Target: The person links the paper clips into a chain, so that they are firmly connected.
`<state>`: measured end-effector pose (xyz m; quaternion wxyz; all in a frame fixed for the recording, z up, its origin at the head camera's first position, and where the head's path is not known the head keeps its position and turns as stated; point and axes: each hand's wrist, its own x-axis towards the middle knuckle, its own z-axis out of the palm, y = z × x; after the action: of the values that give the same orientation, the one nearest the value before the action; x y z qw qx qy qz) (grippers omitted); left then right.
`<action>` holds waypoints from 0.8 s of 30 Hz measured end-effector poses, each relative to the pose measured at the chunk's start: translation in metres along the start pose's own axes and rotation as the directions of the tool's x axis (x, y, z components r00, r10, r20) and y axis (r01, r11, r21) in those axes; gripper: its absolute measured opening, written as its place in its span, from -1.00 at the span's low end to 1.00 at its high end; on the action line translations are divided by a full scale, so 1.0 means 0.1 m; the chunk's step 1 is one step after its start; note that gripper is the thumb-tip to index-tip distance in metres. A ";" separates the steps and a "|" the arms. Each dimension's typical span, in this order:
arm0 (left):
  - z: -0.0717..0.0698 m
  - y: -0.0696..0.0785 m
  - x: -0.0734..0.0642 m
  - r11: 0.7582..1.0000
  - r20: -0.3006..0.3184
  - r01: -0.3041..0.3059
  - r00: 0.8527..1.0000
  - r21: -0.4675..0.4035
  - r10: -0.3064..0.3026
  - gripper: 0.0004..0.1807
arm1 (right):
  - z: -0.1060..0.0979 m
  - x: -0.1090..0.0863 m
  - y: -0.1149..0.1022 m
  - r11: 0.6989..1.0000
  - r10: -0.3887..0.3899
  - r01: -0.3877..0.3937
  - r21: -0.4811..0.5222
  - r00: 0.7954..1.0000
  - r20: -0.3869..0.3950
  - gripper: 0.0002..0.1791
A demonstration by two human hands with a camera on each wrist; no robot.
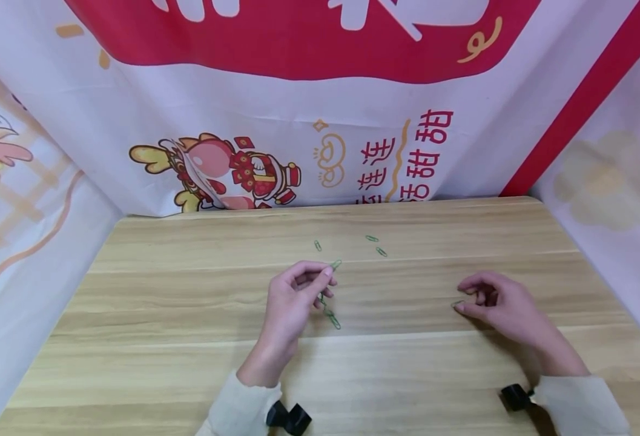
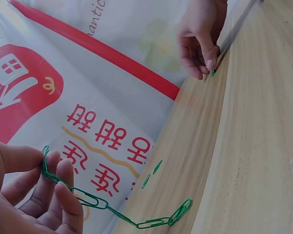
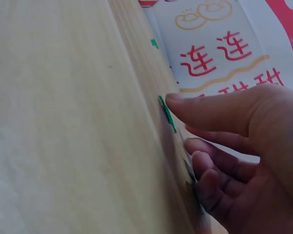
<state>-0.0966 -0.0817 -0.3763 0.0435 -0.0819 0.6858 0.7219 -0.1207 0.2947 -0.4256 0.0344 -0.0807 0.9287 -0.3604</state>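
My left hand [image 1: 296, 295] pinches one end of a chain of green paper clips [image 2: 94, 199] between thumb and index finger. The chain hangs below the fingers in a slack curve, its lower clip [image 1: 334, 321] close over the table. My right hand [image 1: 496, 306] is low over the table's right side. Its fingers are loosely bent, with a gap between thumb and index finger. A single green paper clip [image 3: 168, 115] is right at the right thumb tip.
Beyond my left hand on the wooden table [image 1: 189, 290] lie loose green paper clips: one [image 1: 317, 245] at left and two others [image 1: 372, 238] close together. Printed cloth [image 1: 276, 103] walls in the table's back and sides.
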 end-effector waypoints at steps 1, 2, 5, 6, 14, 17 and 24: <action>0.00 0.00 0.00 1.000 0.001 0.002 1.000 -0.002 -0.002 -0.84 | -0.01 0.00 0.01 1.000 -0.005 0.005 -0.006 1.000 0.003 -0.62; 0.00 0.00 0.00 1.000 0.002 0.004 1.000 -0.002 -0.004 -0.84 | -0.01 -0.01 0.02 1.000 -0.013 0.013 -0.013 1.000 -0.001 -0.63; -0.01 0.00 0.00 1.000 0.003 0.006 1.000 0.001 -0.006 -0.84 | 0.00 -0.01 0.03 0.998 -0.050 0.049 -0.027 0.999 -0.010 -0.67; -0.01 0.00 0.00 1.000 0.002 0.006 1.000 0.001 -0.006 -0.84 | 0.00 -0.02 0.02 0.998 -0.061 0.061 -0.032 0.998 -0.016 -0.69; -0.01 0.01 -0.01 1.000 -0.002 0.011 1.000 -0.001 -0.011 -0.84 | 0.04 -0.01 0.01 0.988 -0.135 0.131 -0.086 0.990 -0.036 -0.82; -0.01 0.01 -0.01 1.000 -0.002 0.012 1.000 -0.002 -0.012 -0.84 | 0.06 0.00 0.00 0.985 -0.146 0.142 -0.097 0.989 -0.034 -0.84; 0.00 0.00 0.00 1.000 -0.004 0.016 1.000 -0.011 -0.016 -0.84 | 0.06 0.01 -0.05 0.984 -0.116 0.118 -0.133 0.993 0.019 -0.86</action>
<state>-0.0963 -0.0820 -0.3767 0.0474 -0.0892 0.6813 0.7250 -0.1207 0.2866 -0.4264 0.0127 -0.1393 0.9442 -0.2983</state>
